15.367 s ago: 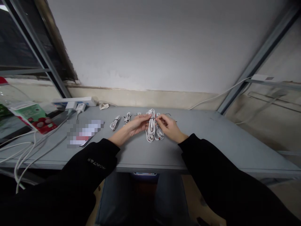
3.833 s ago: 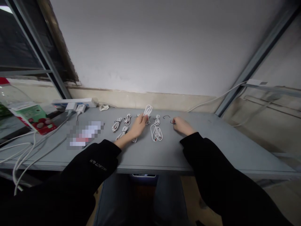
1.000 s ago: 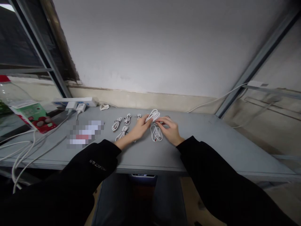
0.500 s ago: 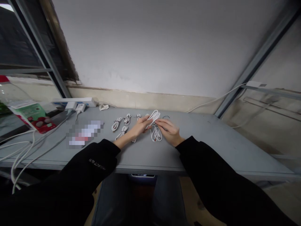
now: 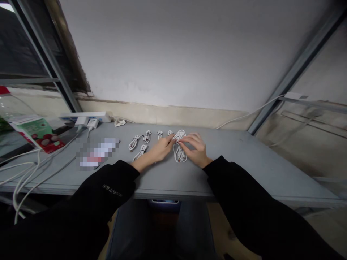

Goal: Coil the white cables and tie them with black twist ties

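My left-hand grip (image 5: 164,145) is closed on a coiled white cable (image 5: 179,134), thumb over the top, with the coil's upper loops sticking out beyond the fingers. My right-hand grip (image 5: 194,147) is nearly closed as well, thumb and fingertips pinched at the middle of the same coil; from here I can't make out whether they also have a thin dark tie. I judge that the left steadies the loops so they don't spring apart, leaving the right free for fine work at the waist. The coil is above the desk (image 5: 233,173), just beyond another loose coil (image 5: 180,154) lying there, which it partly covers from my view. To the left lie tied bundles (image 5: 133,143), spread apart, probably so each can be picked up singly; my left wrist and forearm hide part of that group. Farther left are a pixelated flat object (image 5: 100,154), a power strip (image 5: 101,116) with chargers (image 5: 93,124) plugged in, a fruit carton (image 5: 40,135) and trailing cords (image 5: 39,159), all well apart from my hands. The wall (image 5: 173,65) limits reach behind.
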The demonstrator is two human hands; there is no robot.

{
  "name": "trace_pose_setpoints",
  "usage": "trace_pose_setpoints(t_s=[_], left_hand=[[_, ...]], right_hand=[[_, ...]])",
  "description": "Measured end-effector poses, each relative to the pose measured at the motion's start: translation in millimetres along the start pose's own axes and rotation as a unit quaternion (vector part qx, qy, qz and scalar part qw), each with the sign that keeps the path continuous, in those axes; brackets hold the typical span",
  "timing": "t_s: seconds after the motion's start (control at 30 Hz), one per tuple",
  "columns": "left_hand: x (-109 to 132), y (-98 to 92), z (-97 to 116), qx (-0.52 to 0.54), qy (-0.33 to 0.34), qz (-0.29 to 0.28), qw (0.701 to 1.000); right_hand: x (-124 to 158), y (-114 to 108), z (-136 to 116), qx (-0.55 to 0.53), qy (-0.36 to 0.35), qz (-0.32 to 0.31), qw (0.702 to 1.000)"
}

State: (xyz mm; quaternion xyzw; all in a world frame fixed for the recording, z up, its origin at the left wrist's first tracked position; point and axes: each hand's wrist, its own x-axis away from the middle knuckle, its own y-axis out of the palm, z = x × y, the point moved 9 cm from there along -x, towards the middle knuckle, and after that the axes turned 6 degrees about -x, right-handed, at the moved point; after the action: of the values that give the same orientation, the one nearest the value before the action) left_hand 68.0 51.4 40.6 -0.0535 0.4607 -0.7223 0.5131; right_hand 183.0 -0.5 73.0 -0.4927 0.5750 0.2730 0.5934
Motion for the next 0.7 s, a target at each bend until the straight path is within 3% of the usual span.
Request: trace_pose_setpoints(t_s=[0.23, 0.53, 0.7], left_hand=[[3.6, 10.9, -0.1, -0.122, 0.02, -0.062, 0.99], [6.5, 10.7, 2.5, -0.12, 0.048, -0.045, 0.991], [9.3, 15.7, 9.8, -0.218, 0.079, -0.073, 0.97]], right_hand=[[6.2, 4.8, 19.7, -0.051, 0.096, -0.003, 0.994], [10.0, 14.7, 38.5, -0.111, 0.177, -0.04, 0.977], [14.0, 16.9, 46.1, -0.128, 0.211, -0.036, 0.968]])
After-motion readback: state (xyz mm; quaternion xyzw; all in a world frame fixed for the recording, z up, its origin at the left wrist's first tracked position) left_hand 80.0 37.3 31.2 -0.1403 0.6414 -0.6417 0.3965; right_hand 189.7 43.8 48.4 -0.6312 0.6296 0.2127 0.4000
